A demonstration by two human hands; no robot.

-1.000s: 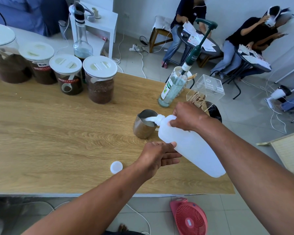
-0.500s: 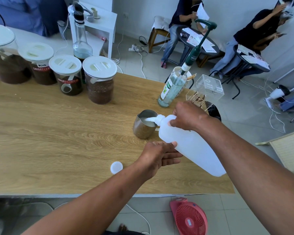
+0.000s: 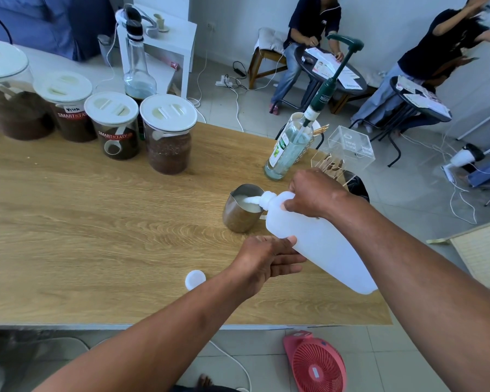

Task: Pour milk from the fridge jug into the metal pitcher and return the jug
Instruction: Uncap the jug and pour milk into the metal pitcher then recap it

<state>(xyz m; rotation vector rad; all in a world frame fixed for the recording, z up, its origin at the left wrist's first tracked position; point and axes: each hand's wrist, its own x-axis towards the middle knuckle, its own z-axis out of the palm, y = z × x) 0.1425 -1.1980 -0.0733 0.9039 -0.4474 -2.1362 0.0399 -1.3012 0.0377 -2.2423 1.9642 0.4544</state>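
Down on the long wooden counter [image 3: 82, 236], pale oak-grained with a grey front edge, the metal pitcher [image 3: 241, 207] stands upright near the right end, white milk showing inside it. The white plastic jug [image 3: 317, 241] is tipped over it, neck at the pitcher's rim and base raised toward the person. The right hand [image 3: 314, 193] is clenched around the jug's shoulder from above; the left hand [image 3: 266, 257] props the jug's underside with fingers loosely spread, touching rather than wrapped around it. The jug's white cap [image 3: 195, 279] lies on the wood to the left of the left forearm, apart from both vessels. Along the counter's far edge runs a row of clear canisters [image 3: 169, 134] with white lids, filled with dark brown grounds, and a tall glass bottle [image 3: 138, 66] rises behind them. A syrup bottle with a green pump [image 3: 292, 148] stands just beyond the pitcher, beside a clear acrylic box [image 3: 348, 148] holding wooden sticks. Beyond the counter the floor is pale tile strewn with white cables and a power strip [image 3: 224, 80]; two seated people work at small round dark tables [image 3: 331, 69] near a white wall. A white side table [image 3: 164, 38] stands at the back, and a red fan [image 3: 317, 363] lies on the floor below the counter's near edge.
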